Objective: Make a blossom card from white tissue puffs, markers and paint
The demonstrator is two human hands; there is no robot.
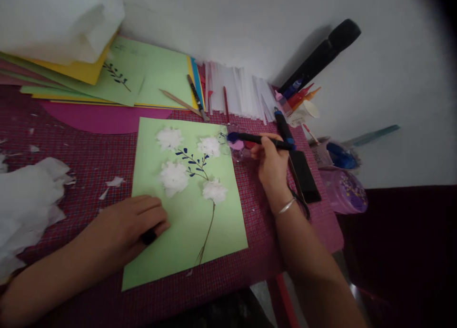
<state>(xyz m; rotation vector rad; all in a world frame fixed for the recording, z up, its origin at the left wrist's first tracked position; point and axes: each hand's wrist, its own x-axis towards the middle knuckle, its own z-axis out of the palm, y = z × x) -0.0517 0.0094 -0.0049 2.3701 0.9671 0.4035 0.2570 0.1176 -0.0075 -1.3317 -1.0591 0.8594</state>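
My right hand [273, 164] grips a black-handled paintbrush [264, 139] between thumb and fingers. Its dark blue tip is over a small clear palette with a pink patch [236, 145], at the right edge of a green sheet [185, 242]. Fluffy white paper flowers [173, 177] sit on that sheet, around a drawn twig with dark blue leaves [193, 162]. A brown stem [208, 230] runs down from the lowest flower. On the sheet's left side rests my left hand [130, 225], fingers bent together; a small black piece shows at them, and whether it is held or worn is unclear.
Stacked coloured paper [160, 71] lies at the back, with a pencil [179, 102] on it. White strips [239, 90] are beside it. A phone [305, 175], a purple tub [346, 194] and paint tubes [300, 97] stand right. Crumpled white paper [28, 209] lies left.
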